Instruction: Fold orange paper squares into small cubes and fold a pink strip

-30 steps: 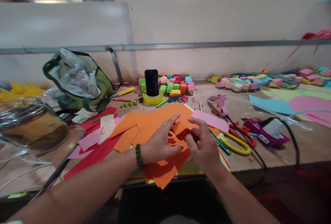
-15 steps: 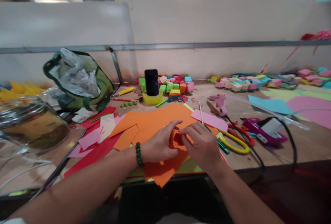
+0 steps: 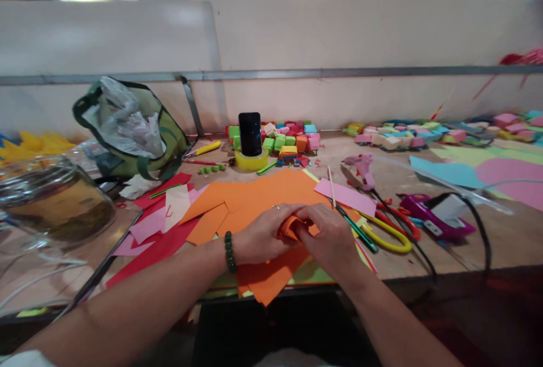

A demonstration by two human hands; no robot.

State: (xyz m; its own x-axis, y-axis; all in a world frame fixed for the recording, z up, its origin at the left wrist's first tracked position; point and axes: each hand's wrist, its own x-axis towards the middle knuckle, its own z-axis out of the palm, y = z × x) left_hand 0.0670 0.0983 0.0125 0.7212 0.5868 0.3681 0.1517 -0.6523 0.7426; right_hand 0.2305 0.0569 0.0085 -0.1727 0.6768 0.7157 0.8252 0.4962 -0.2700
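Observation:
Near the table's front edge, a small folded orange paper piece (image 3: 291, 228) is held between both hands. My left hand (image 3: 263, 234), with a green bead bracelet at the wrist, curls round its left side. The fingers of my right hand (image 3: 331, 238) press on it from the right, and its fingertips are partly hidden. Beneath the hands lie orange paper sheets (image 3: 263, 191), one with a pointed corner at the table edge.
At the back, a phone (image 3: 250, 134) stands on a yellow tape roll (image 3: 251, 160) beside coloured paper cubes (image 3: 280, 142). Scissors (image 3: 392, 236), a pink glue gun (image 3: 365, 170) and a purple device (image 3: 441, 223) lie right. A glass jar (image 3: 55, 203) and green bag (image 3: 169, 141) stand left.
Both hands have drawn closer together round the folded orange piece, and its opening looks smaller. My right hand has shifted slightly, uncovering more of the green pens beside it.

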